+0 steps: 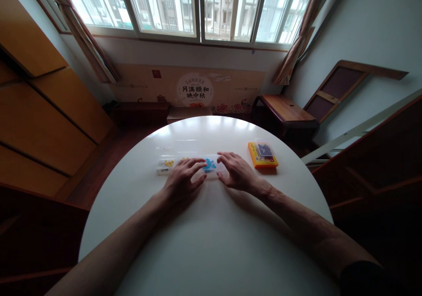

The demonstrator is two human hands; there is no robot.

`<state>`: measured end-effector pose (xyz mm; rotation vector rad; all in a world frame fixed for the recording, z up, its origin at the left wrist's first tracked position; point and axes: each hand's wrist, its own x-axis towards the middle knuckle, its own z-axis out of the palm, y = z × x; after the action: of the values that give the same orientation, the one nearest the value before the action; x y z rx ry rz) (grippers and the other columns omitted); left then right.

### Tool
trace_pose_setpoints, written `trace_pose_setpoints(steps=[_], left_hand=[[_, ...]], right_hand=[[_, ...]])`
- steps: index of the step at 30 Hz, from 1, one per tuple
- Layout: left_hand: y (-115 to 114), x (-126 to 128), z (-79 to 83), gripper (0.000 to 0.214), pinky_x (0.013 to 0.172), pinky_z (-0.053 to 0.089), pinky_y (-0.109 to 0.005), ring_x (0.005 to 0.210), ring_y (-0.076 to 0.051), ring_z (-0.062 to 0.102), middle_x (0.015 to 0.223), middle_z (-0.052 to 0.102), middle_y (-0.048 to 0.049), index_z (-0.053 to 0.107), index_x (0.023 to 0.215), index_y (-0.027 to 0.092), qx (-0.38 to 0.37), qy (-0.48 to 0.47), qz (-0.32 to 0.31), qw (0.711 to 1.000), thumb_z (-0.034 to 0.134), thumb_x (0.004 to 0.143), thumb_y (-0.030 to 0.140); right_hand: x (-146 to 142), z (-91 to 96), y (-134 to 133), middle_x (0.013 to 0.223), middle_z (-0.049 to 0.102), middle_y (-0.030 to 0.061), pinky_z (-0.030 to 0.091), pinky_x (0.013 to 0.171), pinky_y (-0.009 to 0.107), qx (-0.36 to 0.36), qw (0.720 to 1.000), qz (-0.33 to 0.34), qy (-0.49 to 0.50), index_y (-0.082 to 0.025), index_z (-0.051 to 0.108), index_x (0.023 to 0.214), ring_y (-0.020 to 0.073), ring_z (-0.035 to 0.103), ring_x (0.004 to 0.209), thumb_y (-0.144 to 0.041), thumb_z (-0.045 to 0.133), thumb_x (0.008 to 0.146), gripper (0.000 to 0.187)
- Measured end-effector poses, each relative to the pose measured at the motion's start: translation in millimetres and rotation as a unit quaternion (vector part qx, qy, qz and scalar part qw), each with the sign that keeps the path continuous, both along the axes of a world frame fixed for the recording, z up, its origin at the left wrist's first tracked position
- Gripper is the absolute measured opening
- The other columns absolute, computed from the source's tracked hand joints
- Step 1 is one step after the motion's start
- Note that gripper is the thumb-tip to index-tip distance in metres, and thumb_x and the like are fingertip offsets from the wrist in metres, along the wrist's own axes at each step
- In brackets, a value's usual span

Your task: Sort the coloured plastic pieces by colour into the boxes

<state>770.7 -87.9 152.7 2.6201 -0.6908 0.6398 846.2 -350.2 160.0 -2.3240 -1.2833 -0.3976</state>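
Note:
A low, see-through plastic box (219, 171) lies in the middle of the table with small bright blue pieces (209, 164) in or on it. My left hand (184, 175) is at the left of the blue pieces, thumb and fingers apart. From the right, my right hand (235, 169) reaches over the clear box's end, its fingers curved and spread from the thumb. Whether either hand touches the box, I cannot tell. Small yellow pieces (169, 163) sit in a clear container further left, partly behind my left hand.
A yellow-orange box (263, 160) with a small clear case of dark pieces (264, 149) on top stands to the right on the round white table (211, 252). Beyond the table are a wooden stool (286, 108) and a printed panel (145, 83) under the window.

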Motion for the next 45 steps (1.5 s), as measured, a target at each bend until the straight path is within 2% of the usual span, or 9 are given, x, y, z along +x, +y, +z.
trace_pose_setpoints(steps=[7, 11, 13, 17, 19, 21, 25, 34, 45], left_hand=[[1, 0, -2.4, 0.036, 0.113, 0.053, -0.052, 0.131, -0.031, 0.068, 0.149, 0.068, -0.0092, 0.068, 0.138, 0.028, 0.006, -0.008, 0.009, 1.0, 0.068, 0.103, 0.034], [1, 0, -2.1, 0.034, 0.111, 0.054, -0.05, 0.129, -0.031, 0.068, 0.149, 0.067, -0.0096, 0.067, 0.137, 0.027, 0.007, -0.018, 0.013, 1.0, 0.067, 0.103, 0.035], [1, 0, -1.9, 0.033, 0.11, 0.054, -0.05, 0.128, -0.031, 0.069, 0.148, 0.067, -0.0099, 0.067, 0.136, 0.027, 0.007, -0.023, 0.011, 1.0, 0.067, 0.104, 0.035], [1, 0, -1.9, 0.033, 0.111, 0.054, -0.051, 0.129, -0.031, 0.068, 0.149, 0.067, -0.01, 0.066, 0.136, 0.027, 0.005, -0.019, 0.009, 1.0, 0.067, 0.104, 0.035], [1, -1, -1.7, 0.033, 0.112, 0.054, -0.05, 0.129, -0.031, 0.068, 0.149, 0.067, -0.0102, 0.066, 0.136, 0.026, 0.007, -0.021, 0.004, 1.0, 0.067, 0.104, 0.034], [2, -1, -1.3, 0.032, 0.111, 0.054, -0.05, 0.129, -0.031, 0.068, 0.149, 0.067, -0.0104, 0.066, 0.135, 0.026, 0.006, -0.025, 0.0, 1.0, 0.066, 0.104, 0.033], [3, -1, -1.3, 0.031, 0.111, 0.055, -0.05, 0.128, -0.031, 0.069, 0.149, 0.067, -0.0105, 0.067, 0.133, 0.025, 0.001, -0.021, -0.004, 1.0, 0.067, 0.103, 0.033], [4, 0, -3.4, 0.035, 0.114, 0.054, -0.054, 0.132, -0.032, 0.067, 0.154, 0.064, -0.0107, 0.065, 0.135, 0.024, 0.02, -0.001, -0.001, 1.0, 0.066, 0.102, 0.034], [2, -3, 0.9, 0.035, 0.116, 0.052, -0.054, 0.131, -0.032, 0.067, 0.152, 0.065, -0.0099, 0.065, 0.135, 0.024, 0.029, 0.018, 0.001, 0.999, 0.065, 0.102, 0.035]], right_hand=[[1, 4.0, -3, 0.105, 0.069, 0.0131, 0.054, 0.095, 0.052, -0.032, 0.996, -0.075, -0.039, -0.021, 0.06, 0.112, 0.0351, 0.063, 0.098, -0.04, 0.076, 0.091, 0.032], [3, 2.5, -12, 0.105, 0.068, 0.017, 0.052, 0.098, 0.059, -0.023, 0.988, -0.144, -0.048, -0.019, 0.063, 0.114, 0.0402, 0.061, 0.102, -0.056, 0.079, 0.09, 0.048], [4, 3.8, -18, 0.118, 0.068, 0.0199, 0.05, 0.104, 0.063, -0.015, 0.988, -0.146, -0.055, -0.018, 0.064, 0.121, 0.0433, 0.061, 0.111, -0.059, 0.08, 0.089, 0.055], [6, 7.7, -27, 0.16, 0.055, 0.0162, 0.04, 0.125, 0.063, -0.049, 0.995, -0.002, -0.09, -0.023, 0.058, 0.148, 0.0404, 0.053, 0.143, -0.032, 0.071, 0.098, 0.052], [7, 7.3, -30, 0.166, 0.051, 0.011, 0.04, 0.128, 0.058, -0.079, 0.99, 0.068, -0.09, -0.026, 0.055, 0.155, 0.0344, 0.051, 0.149, -0.016, 0.062, 0.1, 0.057], [9, 5.1, -32, 0.166, 0.053, 0.0101, 0.044, 0.125, 0.056, -0.094, 0.989, 0.083, -0.083, -0.027, 0.055, 0.157, 0.0324, 0.053, 0.149, -0.011, 0.057, 0.101, 0.059], [13, 1.9, -38, 0.16, 0.059, 0.0135, 0.052, 0.115, 0.055, -0.118, 0.989, 0.044, -0.077, -0.023, 0.062, 0.152, 0.0342, 0.058, 0.141, -0.013, 0.054, 0.105, 0.049], [22, -2.3, -54, 0.148, 0.065, 0.0165, 0.054, 0.108, 0.051, -0.157, 0.979, -0.095, -0.093, -0.016, 0.066, 0.146, 0.0341, 0.06, 0.126, -0.016, 0.051, 0.109, 0.04], [24, -7.1, -63, 0.15, 0.064, 0.0163, 0.05, 0.111, 0.05, -0.139, 0.978, -0.121, -0.096, -0.017, 0.067, 0.142, 0.0346, 0.059, 0.132, -0.016, 0.052, 0.107, 0.038]])
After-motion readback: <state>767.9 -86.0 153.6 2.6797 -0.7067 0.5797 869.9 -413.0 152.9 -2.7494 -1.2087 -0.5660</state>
